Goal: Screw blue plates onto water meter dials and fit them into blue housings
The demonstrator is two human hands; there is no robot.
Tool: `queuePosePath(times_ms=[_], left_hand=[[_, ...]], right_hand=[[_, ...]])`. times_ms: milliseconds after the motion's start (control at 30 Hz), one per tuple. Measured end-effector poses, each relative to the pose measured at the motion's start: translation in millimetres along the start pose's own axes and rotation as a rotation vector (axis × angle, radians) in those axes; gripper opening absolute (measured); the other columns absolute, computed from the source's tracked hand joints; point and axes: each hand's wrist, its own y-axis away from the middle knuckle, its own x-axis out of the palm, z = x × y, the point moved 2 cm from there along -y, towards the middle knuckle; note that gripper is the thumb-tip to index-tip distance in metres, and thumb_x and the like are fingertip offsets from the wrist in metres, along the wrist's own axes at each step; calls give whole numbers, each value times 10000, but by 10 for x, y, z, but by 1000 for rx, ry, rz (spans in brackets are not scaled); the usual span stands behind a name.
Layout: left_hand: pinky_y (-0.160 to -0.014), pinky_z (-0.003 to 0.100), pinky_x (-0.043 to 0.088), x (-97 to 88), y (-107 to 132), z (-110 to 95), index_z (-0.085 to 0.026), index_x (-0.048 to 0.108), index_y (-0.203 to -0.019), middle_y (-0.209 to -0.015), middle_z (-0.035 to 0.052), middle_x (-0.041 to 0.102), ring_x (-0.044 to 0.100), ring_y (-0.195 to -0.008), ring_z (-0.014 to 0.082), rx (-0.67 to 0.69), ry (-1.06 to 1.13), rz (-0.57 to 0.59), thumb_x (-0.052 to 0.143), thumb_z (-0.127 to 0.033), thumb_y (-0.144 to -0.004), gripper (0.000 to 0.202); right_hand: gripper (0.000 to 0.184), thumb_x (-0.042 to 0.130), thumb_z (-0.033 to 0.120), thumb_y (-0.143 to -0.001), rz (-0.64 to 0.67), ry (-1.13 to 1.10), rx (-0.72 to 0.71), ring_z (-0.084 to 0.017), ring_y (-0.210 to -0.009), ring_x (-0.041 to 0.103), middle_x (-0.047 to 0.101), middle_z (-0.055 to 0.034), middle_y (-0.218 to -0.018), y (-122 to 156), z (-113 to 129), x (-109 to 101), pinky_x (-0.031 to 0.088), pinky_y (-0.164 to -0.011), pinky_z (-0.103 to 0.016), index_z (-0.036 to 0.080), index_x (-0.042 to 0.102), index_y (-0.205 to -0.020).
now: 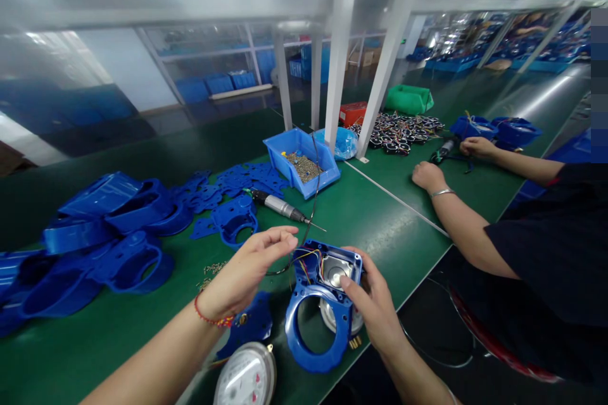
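My right hand (373,304) grips a blue plastic meter housing (316,354) with a wide ring and a square box end. Its thumb presses near a silver metal part (336,271) inside the box, where thin red and yellow wires (303,261) run. Left of the box is my left hand (254,269), thumb and fingers drawn together; whatever they may hold is hidden. Beyond it lies an electric screwdriver (280,205), its bit pointing right. A round meter dial (249,374) rests at the front edge, beside a blue plastic plate (249,326).
Blue ring housings (128,202) are heaped on the left, with flat blue plates (232,180) behind. A blue bin of screws (304,168) stands near white posts (339,57). At right, a co-worker's hands (430,177) are near another screwdriver (444,150). Loose screws (211,271) lie on the green table.
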Motion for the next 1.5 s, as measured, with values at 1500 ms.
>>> queuePosePath(times_ms=[1500], left_hand=[[-1034,507,338,208,10,107,-158,587,-725,-1287,173,487,413,-1263,314,569,-951,306,444,-411,-923,352]], right_hand=[[283,500,425,-853,179,-185,142,-199,-857,567,631,-24,-917,-418,1,37,432,-761,-298,195,558,-1006]])
